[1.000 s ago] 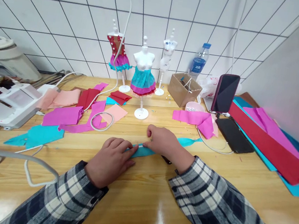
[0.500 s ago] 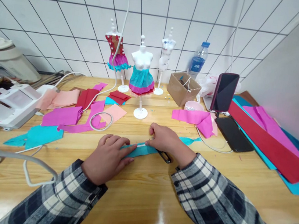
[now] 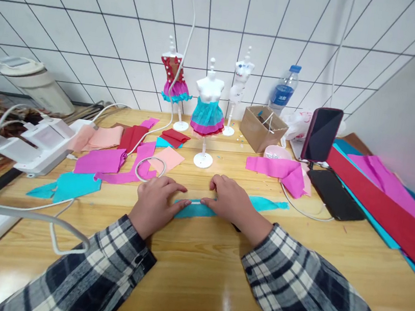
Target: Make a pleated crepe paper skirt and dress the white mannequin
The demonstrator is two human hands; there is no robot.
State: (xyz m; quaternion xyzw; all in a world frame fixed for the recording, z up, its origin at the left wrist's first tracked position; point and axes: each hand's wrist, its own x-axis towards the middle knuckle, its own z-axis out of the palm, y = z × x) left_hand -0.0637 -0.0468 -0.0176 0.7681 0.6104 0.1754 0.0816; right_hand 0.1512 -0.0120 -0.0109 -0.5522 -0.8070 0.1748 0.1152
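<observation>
A narrow turquoise crepe-paper strip lies flat across the table, a thin white strip along its upper edge. My left hand rests at its left end, the thumb pressing the edge and the bent fingers apart from it. Over the middle is my right hand, its thumb on the white strip's other end and its index finger raised away; the remaining fingers are hidden. Beyond my right wrist, the turquoise tail shows. A sliver of a black-handled tool peeks from under my right hand; whether I hold it I cannot tell.
Several dress-form stands, one in a turquoise skirt, stand by the tiled wall. A cardboard box, bottle and phones are behind right. Folded paper lengths lie right; scraps, a power strip and cables left.
My left fingers have lifted off the strip, leaving the thumb on it. My right thumb has come down onto the white strip, its pinch opened. The black tool is now mostly hidden. The view has shifted slightly.
</observation>
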